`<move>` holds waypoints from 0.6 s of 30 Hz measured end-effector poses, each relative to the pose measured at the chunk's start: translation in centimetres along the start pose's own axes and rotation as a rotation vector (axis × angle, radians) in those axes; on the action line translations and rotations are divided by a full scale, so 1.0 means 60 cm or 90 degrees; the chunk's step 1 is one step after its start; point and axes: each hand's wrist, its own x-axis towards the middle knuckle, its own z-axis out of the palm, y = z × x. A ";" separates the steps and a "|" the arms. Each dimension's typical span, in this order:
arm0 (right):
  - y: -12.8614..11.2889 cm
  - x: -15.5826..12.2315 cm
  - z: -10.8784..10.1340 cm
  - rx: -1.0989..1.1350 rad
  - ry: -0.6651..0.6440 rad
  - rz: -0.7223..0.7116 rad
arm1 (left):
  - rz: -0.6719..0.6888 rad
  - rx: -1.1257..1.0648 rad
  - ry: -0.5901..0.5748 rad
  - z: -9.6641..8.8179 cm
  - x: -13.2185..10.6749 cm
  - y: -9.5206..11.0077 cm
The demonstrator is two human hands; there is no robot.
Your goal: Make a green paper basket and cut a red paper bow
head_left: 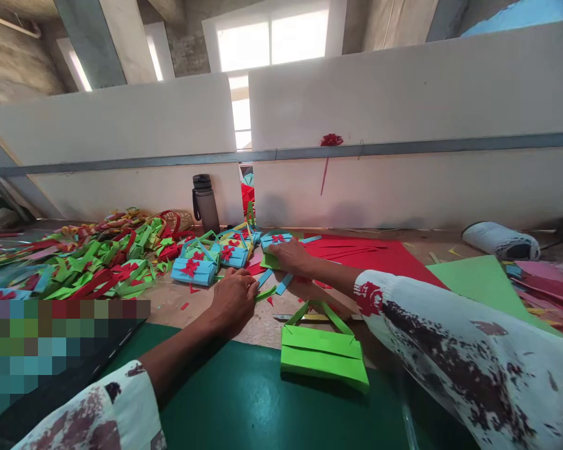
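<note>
My left hand [234, 299] is closed in a pinch on a thin green paper strip [266, 293] just above the table. My right hand [288, 254] reaches farther out and lies on a small green paper piece [268, 262] among loose blue strips [284, 283]; its fingers are curled over it. A folded green paper basket with a handle [323, 351] lies flat near me, between my forearms. Blue paper baskets with red bows [194, 270] stand just left of my hands.
A heap of green and red paper baskets [98, 262] fills the left. A dark bottle [205, 203] stands at the white partition. Red sheet [370, 253], green sheet [478, 284] and a white roll [500, 240] lie right. A dark green mat [244, 400] covers the near edge.
</note>
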 end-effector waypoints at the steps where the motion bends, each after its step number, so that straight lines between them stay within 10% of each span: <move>1: 0.003 -0.002 -0.003 0.016 0.014 -0.003 | 0.005 -0.001 -0.001 0.000 0.001 0.000; 18: -0.044 0.015 0.006 0.220 -0.079 -0.098 | 0.012 -0.069 0.004 -0.005 -0.010 0.011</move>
